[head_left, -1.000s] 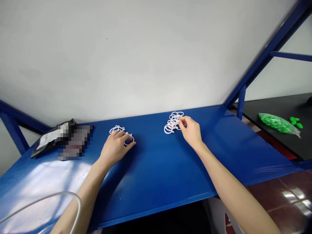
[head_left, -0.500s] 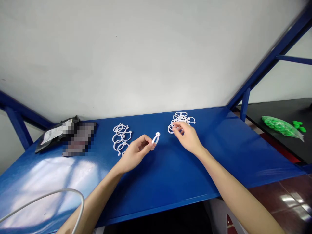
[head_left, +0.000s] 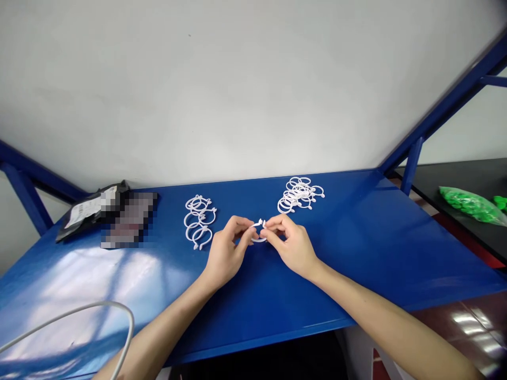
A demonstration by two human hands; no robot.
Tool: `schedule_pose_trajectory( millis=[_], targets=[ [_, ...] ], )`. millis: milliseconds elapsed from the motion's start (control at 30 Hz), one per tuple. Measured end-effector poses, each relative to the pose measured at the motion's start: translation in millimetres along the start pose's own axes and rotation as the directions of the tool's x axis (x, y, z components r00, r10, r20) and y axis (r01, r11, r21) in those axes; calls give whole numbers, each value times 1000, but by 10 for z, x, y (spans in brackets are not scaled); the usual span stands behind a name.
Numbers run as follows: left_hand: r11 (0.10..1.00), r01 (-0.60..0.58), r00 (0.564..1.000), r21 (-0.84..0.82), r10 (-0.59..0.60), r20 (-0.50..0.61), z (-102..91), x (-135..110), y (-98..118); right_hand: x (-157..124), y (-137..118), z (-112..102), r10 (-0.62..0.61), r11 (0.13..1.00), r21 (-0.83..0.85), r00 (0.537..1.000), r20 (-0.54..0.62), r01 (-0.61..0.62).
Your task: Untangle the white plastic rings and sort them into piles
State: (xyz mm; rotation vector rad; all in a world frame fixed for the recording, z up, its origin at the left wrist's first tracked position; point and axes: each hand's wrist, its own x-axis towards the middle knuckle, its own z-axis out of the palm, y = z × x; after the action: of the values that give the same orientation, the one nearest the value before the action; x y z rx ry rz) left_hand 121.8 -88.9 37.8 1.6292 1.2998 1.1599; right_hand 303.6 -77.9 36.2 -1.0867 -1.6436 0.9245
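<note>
Fingers (head_left: 245,240) of my left hand (head_left: 225,250) and right hand (head_left: 295,248) pinch one white ring (head_left: 259,240) between them. I note the right fingers have left the pile (head_left: 300,194) beyond-right; I judge two-handed handling has begun.

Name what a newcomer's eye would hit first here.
The glossy blue tabletop jumps out, filling much of the lower half. Near its middle, the left hand and right hand hold a thin white ring. Bright green pieces in a clear plastic bag show at far right.
</note>
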Motion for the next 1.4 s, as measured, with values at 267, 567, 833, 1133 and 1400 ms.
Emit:
schedule_pose_trajectory(
  millis=[267, 567, 833, 1133, 1400],
  targets=[
    [856, -330, 936, 398, 351, 21, 4, -76, -142, -38, 19, -14, -201, 960, -194, 979, 26, 202],
    [713, -520, 821, 469, 568, 47, 9, -56, -198, -80, 27, 45, -127, 986, -110, 992, 24, 128],
    [755, -478, 827, 448, 559, -59, 37, -46, -80, -29, -7, 43, 65, 961, 265, 996, 64, -80],
    [825, -437, 869, 357, 491, -70, 53, -99, -47, -39, -85, 25, 122, 925, 353, 990, 74, -140],
    [847, -432, 880, 310, 470, -58, 88, -116, -113, -61, -47, 24, 101, 949, 289, 990, 99, -125]
  ],
)
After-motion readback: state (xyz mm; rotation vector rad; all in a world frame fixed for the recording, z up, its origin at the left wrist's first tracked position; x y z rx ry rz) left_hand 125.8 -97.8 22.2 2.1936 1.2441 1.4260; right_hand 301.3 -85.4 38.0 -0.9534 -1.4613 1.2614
